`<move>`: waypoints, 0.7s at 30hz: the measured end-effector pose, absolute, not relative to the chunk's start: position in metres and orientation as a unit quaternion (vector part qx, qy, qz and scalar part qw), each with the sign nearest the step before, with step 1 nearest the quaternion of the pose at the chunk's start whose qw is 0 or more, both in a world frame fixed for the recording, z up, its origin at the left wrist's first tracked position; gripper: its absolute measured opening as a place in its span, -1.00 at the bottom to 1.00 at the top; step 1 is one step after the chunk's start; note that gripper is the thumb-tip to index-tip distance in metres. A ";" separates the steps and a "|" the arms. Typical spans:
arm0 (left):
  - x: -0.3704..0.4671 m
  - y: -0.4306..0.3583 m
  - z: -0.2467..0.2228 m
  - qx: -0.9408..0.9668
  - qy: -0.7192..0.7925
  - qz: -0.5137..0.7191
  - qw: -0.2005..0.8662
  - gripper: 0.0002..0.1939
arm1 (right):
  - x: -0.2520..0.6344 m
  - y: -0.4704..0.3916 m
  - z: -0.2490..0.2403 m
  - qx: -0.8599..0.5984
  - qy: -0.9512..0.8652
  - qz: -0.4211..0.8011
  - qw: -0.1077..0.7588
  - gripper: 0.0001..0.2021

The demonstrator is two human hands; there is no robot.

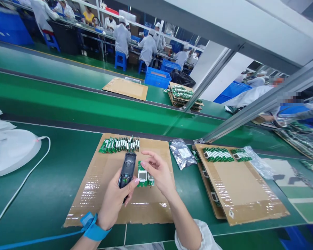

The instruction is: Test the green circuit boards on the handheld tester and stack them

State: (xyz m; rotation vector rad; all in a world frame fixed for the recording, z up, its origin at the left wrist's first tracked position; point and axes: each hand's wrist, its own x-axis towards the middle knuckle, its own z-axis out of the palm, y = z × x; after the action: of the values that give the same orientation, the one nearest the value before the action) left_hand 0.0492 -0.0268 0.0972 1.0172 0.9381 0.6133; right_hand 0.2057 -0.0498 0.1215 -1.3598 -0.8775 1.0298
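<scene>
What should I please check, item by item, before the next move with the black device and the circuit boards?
1. Black device held: ok, it is in the left hand.
2. Right hand gripping the board with the square screen: cannot tell; it is at the board, but the contact is unclear.
3. Blue wrist strap worn: ok, around the left wrist.
4. Row of boards on the cardboard sheet: ok, lined up near its far edge.
5. Silver bag out of the hands' way: ok, it lies to their right.
</scene>
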 end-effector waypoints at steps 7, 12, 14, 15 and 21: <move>0.050 -0.025 0.100 0.429 0.451 0.326 0.711 -0.60 | 0.189 -0.072 0.116 -0.605 -0.416 0.414 0.538 -0.70; 0.048 -0.027 0.106 0.368 0.408 0.324 0.770 -0.63 | 0.187 -0.079 0.113 -0.618 -0.447 0.396 0.511 -0.62; 0.048 -0.029 0.108 0.336 0.393 0.312 0.797 -0.54 | 0.185 -0.077 0.114 -0.609 -0.437 0.390 0.534 -0.63; 0.049 -0.030 0.108 0.323 0.390 0.306 0.806 -0.50 | 0.183 -0.076 0.114 -0.610 -0.442 0.380 0.538 -0.64; 0.051 -0.034 0.106 0.282 0.384 0.284 0.832 -0.54 | 0.173 -0.067 0.117 -0.628 -0.501 0.301 0.514 -0.68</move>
State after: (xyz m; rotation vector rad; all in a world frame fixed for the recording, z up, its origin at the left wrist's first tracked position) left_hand 0.0511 -0.0338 0.1057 0.5972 0.8139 0.6020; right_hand 0.1730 -0.0666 0.1169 -1.5092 -1.2044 0.7233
